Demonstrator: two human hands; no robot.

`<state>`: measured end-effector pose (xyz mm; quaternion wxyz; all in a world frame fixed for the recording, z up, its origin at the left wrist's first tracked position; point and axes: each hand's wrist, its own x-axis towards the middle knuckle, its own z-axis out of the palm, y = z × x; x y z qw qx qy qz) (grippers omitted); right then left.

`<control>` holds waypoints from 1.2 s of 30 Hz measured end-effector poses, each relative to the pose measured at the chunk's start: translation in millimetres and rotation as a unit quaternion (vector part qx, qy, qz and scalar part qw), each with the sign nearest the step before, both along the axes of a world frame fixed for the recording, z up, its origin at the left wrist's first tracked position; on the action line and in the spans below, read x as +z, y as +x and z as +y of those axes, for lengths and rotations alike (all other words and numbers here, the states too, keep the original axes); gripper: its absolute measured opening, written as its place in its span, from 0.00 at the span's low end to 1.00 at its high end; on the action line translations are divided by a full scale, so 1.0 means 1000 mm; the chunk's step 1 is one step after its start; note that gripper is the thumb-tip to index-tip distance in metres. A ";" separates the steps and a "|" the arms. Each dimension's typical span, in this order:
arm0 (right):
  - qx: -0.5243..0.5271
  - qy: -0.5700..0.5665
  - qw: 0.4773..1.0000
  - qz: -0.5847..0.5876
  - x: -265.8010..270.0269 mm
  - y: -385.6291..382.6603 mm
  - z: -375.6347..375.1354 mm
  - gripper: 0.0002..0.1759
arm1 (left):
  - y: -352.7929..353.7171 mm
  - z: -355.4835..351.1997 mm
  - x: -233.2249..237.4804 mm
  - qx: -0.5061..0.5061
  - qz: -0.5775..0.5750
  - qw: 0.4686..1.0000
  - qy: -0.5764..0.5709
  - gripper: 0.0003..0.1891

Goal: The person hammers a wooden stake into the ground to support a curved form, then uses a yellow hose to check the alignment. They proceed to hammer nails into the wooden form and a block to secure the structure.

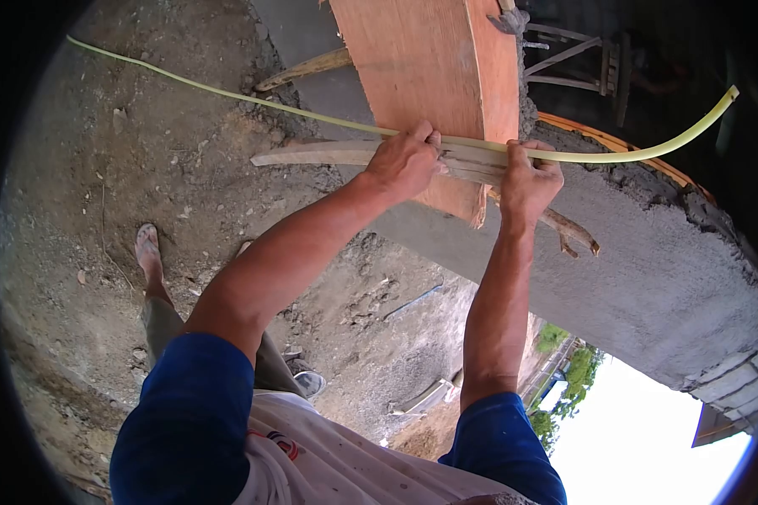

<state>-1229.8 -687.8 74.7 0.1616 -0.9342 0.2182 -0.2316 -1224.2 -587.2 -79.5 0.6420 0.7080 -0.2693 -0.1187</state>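
A long, thin yellow-green strip, which looks like split bamboo, runs across a plywood form. Its right end curves upward, and its left part trails over the dirt. My left hand is closed around the strip against the plywood face, fingers curled. Near the form's right-hand edge, my right hand pinches the same strip between thumb and fingers. Just below the strip, a weathered wooden stick lies across the form, passing behind both hands. My hands partly hide the stick and the strip.
A grey plastered concrete surface stretches right of the form. A forked branch pokes out below my right hand, and another stick leans at the upper left. Rough dirt ground lies left. A wooden frame stands in the dark upper right.
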 end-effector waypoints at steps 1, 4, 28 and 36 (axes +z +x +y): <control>0.003 0.000 1.000 -0.002 -0.001 0.000 -0.001 0.05 | 0.000 0.000 0.001 -0.006 0.003 1.000 0.008 0.21; 0.008 0.002 1.000 -0.008 -0.001 -0.001 -0.004 0.05 | -0.003 -0.001 0.004 0.024 0.008 1.000 0.001 0.19; 0.001 -0.008 1.000 -0.017 -0.002 0.000 0.001 0.06 | -0.007 -0.006 0.001 0.059 -0.029 0.997 -0.028 0.25; -0.017 -0.009 1.000 -0.005 -0.001 0.000 0.000 0.06 | -0.001 -0.003 0.005 0.037 -0.044 0.998 -0.008 0.24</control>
